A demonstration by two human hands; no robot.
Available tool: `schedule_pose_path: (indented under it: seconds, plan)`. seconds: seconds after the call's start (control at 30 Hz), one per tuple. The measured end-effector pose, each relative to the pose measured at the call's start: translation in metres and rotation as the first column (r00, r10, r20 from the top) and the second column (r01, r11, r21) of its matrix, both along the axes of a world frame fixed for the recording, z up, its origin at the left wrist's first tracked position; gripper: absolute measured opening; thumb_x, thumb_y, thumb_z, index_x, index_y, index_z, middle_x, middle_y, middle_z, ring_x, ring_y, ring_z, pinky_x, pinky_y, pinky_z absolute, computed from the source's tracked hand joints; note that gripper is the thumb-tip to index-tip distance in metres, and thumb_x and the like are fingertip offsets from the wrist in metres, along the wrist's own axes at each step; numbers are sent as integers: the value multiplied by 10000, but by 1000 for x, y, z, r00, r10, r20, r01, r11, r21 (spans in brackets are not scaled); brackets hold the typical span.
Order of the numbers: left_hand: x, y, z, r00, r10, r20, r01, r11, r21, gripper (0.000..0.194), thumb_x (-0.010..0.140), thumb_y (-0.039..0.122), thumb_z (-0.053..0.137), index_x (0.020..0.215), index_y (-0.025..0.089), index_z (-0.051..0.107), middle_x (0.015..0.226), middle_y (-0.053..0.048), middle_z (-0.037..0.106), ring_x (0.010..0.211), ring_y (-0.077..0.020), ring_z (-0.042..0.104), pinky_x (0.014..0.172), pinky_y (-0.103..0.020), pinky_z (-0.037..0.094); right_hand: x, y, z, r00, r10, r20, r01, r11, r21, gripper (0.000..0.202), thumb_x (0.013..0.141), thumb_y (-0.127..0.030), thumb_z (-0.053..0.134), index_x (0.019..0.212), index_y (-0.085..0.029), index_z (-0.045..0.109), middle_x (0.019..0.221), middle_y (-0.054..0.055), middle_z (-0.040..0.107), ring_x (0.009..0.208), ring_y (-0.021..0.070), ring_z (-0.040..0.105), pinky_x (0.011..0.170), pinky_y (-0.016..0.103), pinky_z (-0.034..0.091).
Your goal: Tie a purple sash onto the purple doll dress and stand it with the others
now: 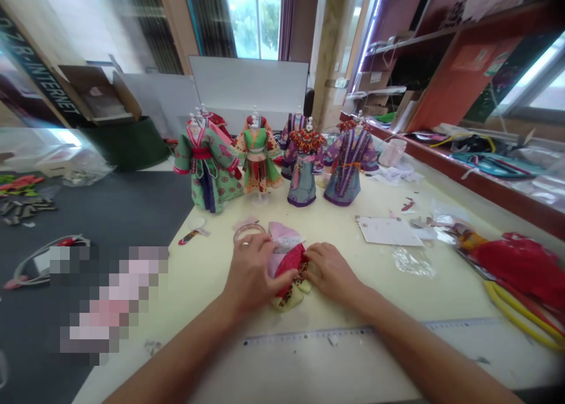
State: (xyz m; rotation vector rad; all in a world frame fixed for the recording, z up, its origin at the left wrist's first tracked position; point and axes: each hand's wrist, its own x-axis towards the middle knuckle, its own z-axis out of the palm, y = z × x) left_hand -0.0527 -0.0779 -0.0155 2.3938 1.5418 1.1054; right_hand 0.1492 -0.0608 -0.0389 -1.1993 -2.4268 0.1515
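Note:
A small doll garment (290, 261) in red, pink and pale yellow, with a dark patterned trim, lies on the cream table between my hands. My left hand (249, 270) is closed over its left side, the thumb reaching across the red cloth. At the right edge, my right hand (332, 274) has its fingers bent and pinching the fabric near the trim. Just behind my left hand is a round clear ring-shaped object (249, 229), partly covered by the fingers. The undersides of the cloth are hidden.
Several dressed doll stands (258, 154) are lined up at the back. A clear ruler (309, 336) lies nearest me. On the right are a white card (389, 231), a plastic bag (414, 261), yellow-handled scissors (516, 316) and red cloth (521, 269). A cable (26, 269) lies on the dark mat.

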Motion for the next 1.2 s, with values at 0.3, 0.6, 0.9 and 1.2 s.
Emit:
schedule_pose_path:
  seconds: [0.3, 0.6, 0.9, 1.2]
  plan:
    - [-9, 5, -3, 720, 104, 686, 57, 977, -208, 190, 799, 218, 526, 936, 226, 657, 1008, -18, 667, 1022, -202, 564, 942, -338, 393, 23, 5, 14, 972, -117, -203, 127, 991, 35, 89, 806, -163, 475, 738, -171, 531, 712, 41, 541, 707, 163, 482, 686, 301, 375]
    - [-26, 20, 21, -174, 392, 903, 483, 833, -268, 315, 887, 293, 361, 993, 158, 625, 1013, -50, 688, 1022, -203, 604, 920, -354, 457, 60, -8, 62, 816, 234, -529, -476, 791, -384, 48, 789, -191, 549, 805, -179, 592, 889, 56, 624, 844, 164, 577, 768, 313, 449]
    - [-25, 12, 22, -47, 421, 906, 581, 749, -318, 315, 849, 340, 387, 982, 169, 616, 933, -57, 703, 992, -233, 621, 920, -398, 460, 32, -8, 44, 879, -8, -477, -282, 797, -534, 244, 811, -350, 555, 1005, -209, 605, 1000, 53, 630, 918, 161, 590, 846, 324, 464]
    - [-7, -5, 19, 173, 449, 877, 800, 455, -391, 321, 786, 426, 465, 870, 156, 619, 823, -82, 701, 947, -274, 636, 879, -412, 473, 4, -2, 23, 772, 26, -635, -332, 868, -369, 611, 708, -350, 669, 1265, -243, 441, 1427, 84, 296, 1284, 247, 319, 1043, 416, 296]
